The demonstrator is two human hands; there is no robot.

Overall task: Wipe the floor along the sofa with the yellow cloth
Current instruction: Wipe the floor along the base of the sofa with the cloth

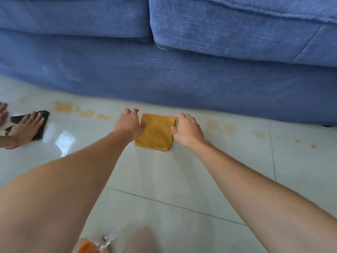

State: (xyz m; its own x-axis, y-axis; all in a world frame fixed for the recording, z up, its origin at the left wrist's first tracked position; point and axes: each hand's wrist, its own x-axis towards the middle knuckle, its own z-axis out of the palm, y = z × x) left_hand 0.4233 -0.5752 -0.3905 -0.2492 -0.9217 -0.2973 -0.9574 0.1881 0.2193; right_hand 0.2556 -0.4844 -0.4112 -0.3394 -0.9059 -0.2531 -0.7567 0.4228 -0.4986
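One yellow cloth (156,132), folded into a flat square, lies on the pale tiled floor (182,176) just in front of the base of the blue sofa (164,75). Both of the person's hands sit at the cloth's sides. The left hand (129,123) rests at the cloth's left edge, fingers loosely curled toward the sofa and thumb touching the fabric; its grip is open, with nothing pinched. The right hand (187,129) sits at the cloth's right edge, fingers spread over the far corner and thumb against the side; its grip is likewise open, pressing rather than clutching. Both bare forearms stretch from the near edge of the view up to the cloth.

To either side of the cloth, a trail of orange-brown stains (87,113) runs along the floor near the sofa's base, larger blotches to the left and smaller spots thinning out to the right. Well left of the cloth, another person's hand (27,127) lies flat on a dark cloth (41,125) on the floor, with the tips of a further hand at the frame's edge. Near that dark cloth the tiles show a bright glossy reflection. Nearer the camera than the yellow cloth, at the bottom of the view, a blurred orange and clear object (94,245) shows; what it is cannot be told.
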